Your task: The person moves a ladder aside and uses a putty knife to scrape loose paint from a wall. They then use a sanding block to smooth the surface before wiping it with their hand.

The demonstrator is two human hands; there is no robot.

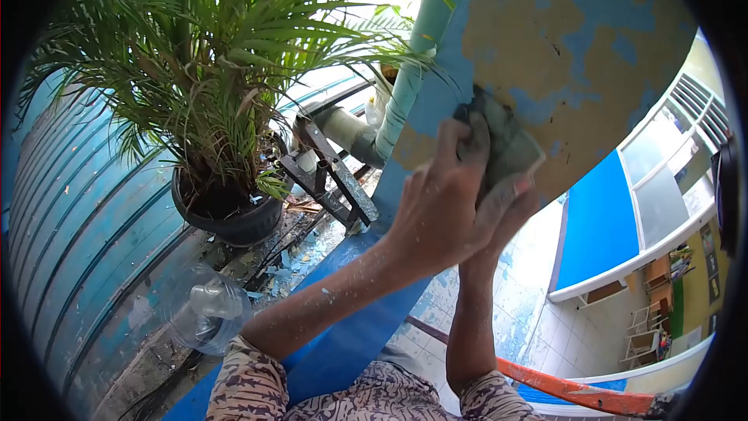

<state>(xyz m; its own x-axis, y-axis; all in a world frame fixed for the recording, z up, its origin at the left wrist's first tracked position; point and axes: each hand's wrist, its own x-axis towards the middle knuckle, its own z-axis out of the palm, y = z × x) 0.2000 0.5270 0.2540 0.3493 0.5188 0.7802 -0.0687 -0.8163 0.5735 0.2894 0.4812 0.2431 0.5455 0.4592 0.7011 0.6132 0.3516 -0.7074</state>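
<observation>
My left hand [436,206] is raised in front of me, its fingers closed on a grey, flat, worn sheet [512,144] with a dark upper end. The sheet lies against a large painted panel [576,47], where blue paint is broken by wide tan patches. Close behind the left hand, overlapping it in this view, is my right hand [514,222]. Its fingers are mostly hidden by the left hand and wrist. Pale specks dot the left forearm.
A potted palm [230,218] stands at left beside a ribbed blue wall [86,210]. Near it are a metal bracket [339,179], a green pipe [413,70] and a clear plastic bottle [206,312]. Paint flakes litter the ground. An orange-red bar [576,394] crosses at lower right.
</observation>
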